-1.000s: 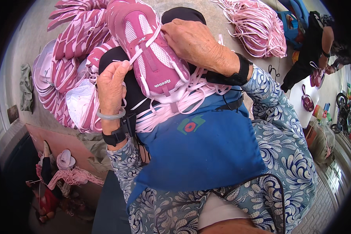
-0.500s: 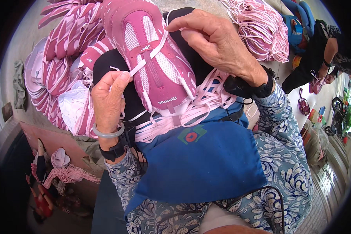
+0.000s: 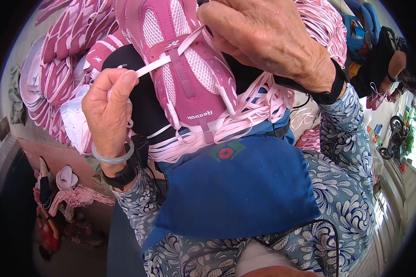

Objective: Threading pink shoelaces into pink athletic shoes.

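A pink mesh shoe upper [image 3: 180, 74] lies tongue-first toward me on a black cushion [image 3: 143, 101] in my lap. My left hand [image 3: 108, 111] pinches one end of a flat pale pink lace [image 3: 155, 64] and holds it out to the left. My right hand [image 3: 268, 41] covers the shoe's right side near the eyelets, fingers closed on the shoe and the lace's other part. A bundle of loose pink laces [image 3: 245, 124] lies draped under the shoe, over a blue apron [image 3: 235, 189].
A heap of pink shoe uppers [image 3: 55, 69] is stacked at the left. More pink laces [image 3: 328, 27] lie at the upper right. Another person [image 3: 383, 60] in dark clothes sits at the far right. Lace scraps and small items [image 3: 69, 194] lie on the floor at lower left.
The shoe and both hands have come closer and larger in view. My left hand has drawn the lace end further out to the left; my right hand stays on the shoe.
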`<control>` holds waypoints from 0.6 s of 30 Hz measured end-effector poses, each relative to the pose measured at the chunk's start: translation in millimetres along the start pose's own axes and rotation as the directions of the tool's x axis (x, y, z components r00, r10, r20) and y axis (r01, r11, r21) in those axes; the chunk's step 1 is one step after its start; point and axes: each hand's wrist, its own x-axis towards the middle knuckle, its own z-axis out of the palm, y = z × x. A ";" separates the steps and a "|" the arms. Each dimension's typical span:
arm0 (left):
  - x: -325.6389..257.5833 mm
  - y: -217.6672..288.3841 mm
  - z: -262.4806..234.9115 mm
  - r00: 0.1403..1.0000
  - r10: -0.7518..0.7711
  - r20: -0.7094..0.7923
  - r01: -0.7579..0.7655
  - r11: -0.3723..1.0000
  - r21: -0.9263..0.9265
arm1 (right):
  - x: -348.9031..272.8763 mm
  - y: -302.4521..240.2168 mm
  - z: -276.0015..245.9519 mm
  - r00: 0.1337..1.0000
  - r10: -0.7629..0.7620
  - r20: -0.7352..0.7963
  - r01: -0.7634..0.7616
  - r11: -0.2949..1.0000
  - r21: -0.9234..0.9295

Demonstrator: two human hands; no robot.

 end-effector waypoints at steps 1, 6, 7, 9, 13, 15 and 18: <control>1.9 5.6 -0.5 0.997 0.038 -0.065 -0.035 0.998 0.057 | -0.5 0.9 -1.8 1.000 -0.010 -0.026 0.010 1.000 0.015; 35.0 9.0 0.2 0.986 0.134 0.102 -0.164 0.902 0.400 | -2.3 7.6 9.9 0.991 0.132 0.022 -0.133 0.973 0.187; 34.4 4.4 -0.1 0.993 0.083 0.087 -0.109 0.931 0.348 | -5.5 7.1 13.4 0.992 0.124 0.011 -0.124 0.975 0.187; 31.7 -2.7 -3.4 0.982 0.174 0.070 -0.188 0.936 0.299 | -11.1 6.3 18.2 0.966 0.255 0.032 -0.250 0.904 0.346; 9.6 0.6 -10.9 0.922 0.387 0.023 -0.374 0.871 0.319 | -27.5 3.8 9.7 0.888 0.456 0.059 -0.408 0.722 0.559; -5.1 3.8 -8.3 0.865 0.441 -0.238 -0.451 0.892 0.017 | -35.9 4.0 9.8 0.870 0.486 0.082 -0.431 0.671 0.604; -26.9 4.6 4.7 0.890 0.431 -0.150 -0.429 0.902 0.050 | -40.9 4.9 15.6 0.884 0.466 0.035 -0.424 0.768 0.480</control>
